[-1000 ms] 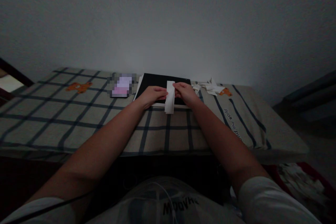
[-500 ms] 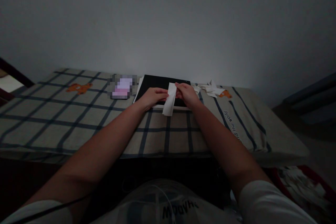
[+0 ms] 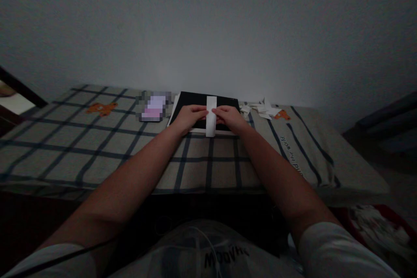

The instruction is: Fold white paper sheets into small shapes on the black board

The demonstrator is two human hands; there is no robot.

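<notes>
A narrow strip of white paper [image 3: 211, 124] stands lengthwise between my two hands, above a black flat book or folder [image 3: 195, 99]. My left hand [image 3: 190, 117] pinches its left edge between thumb and fingers. On the opposite edge, my right hand [image 3: 228, 117] has a similar pinch, with some fingertips behind the paper. The strip's lower end reaches past the near edge of the black cover. White pages show along that cover's left and near sides.
Left of the book lies a phone [image 3: 153, 108] with a blurred, lit screen. Several folded white paper pieces [image 3: 265, 109] lie to the right. A checked cloth [image 3: 130, 139] covers the table, which meets a bare wall [image 3: 208, 30]. Below right is a red container [image 3: 387, 221] with whitish contents.
The paper strip has turned from a slant to nearly upright. My right hand has slid down from its top corner to the right edge, level with my left hand.
</notes>
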